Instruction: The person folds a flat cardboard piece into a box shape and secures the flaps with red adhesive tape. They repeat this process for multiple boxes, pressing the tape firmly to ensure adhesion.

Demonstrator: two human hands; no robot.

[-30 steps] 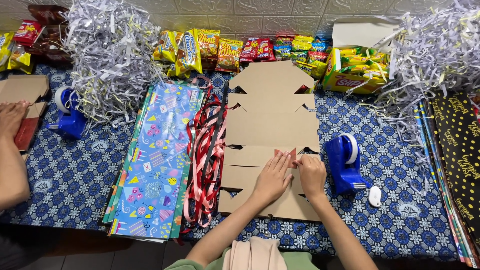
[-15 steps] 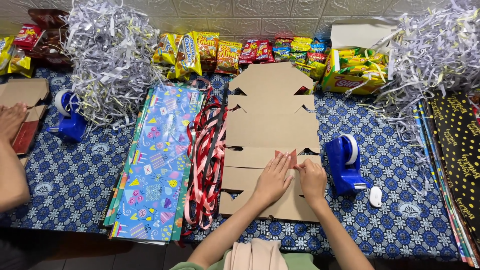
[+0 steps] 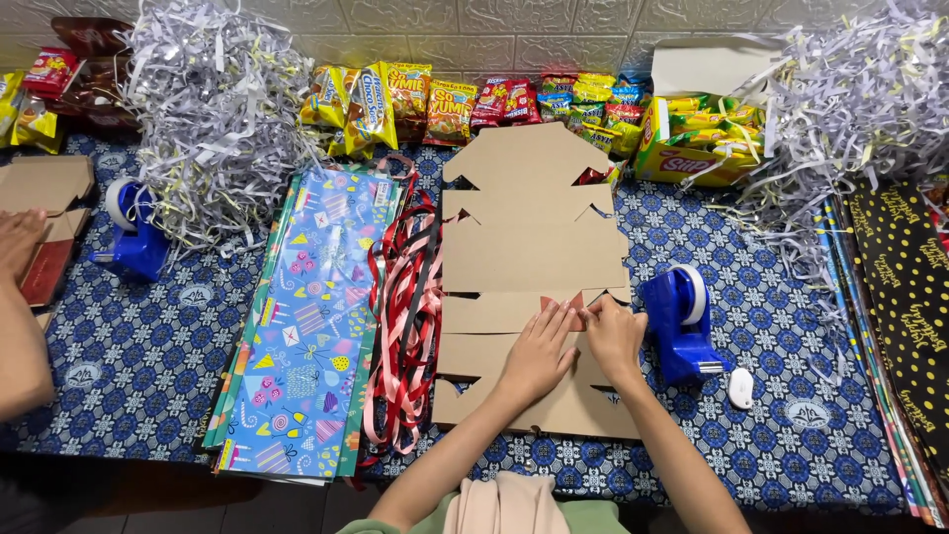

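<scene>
Flat brown cardboard box (image 3: 534, 247) under both hands

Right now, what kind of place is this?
Probably a gift-packing table. Both hands, left hand and right hand, press on a flat cardboard box blank. Beside it lie party wrapping paper, ribbons, shredded paper filler, snack packets and a blue tape dispenser.

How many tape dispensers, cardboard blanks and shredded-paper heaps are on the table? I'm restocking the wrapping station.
Blue tape dispensers: 2
Flat cardboard box blank under both hands: 1
Shredded-paper heaps: 2
Total: 5
</scene>
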